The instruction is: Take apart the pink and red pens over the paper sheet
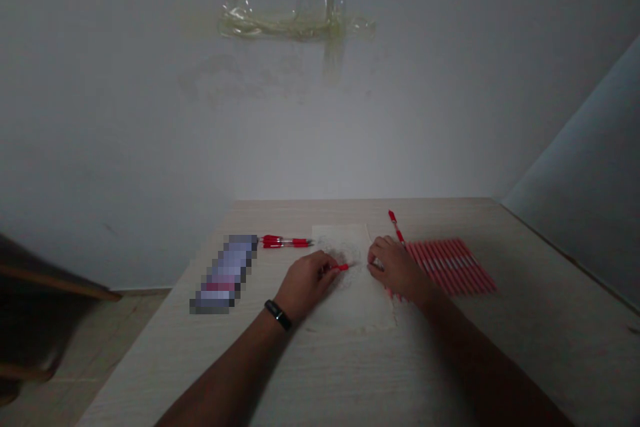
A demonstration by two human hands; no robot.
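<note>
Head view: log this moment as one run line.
left hand: pinches red piece over white sheet | right hand: at sheet edge, beside red pens

Fig.: left hand [305,287] pinched, fingertips pointing right; right hand [395,267] curled, fingertips pointing left; hands just apart. Left forearm [230,367], right forearm [480,347] extended forward, converging.
</note>
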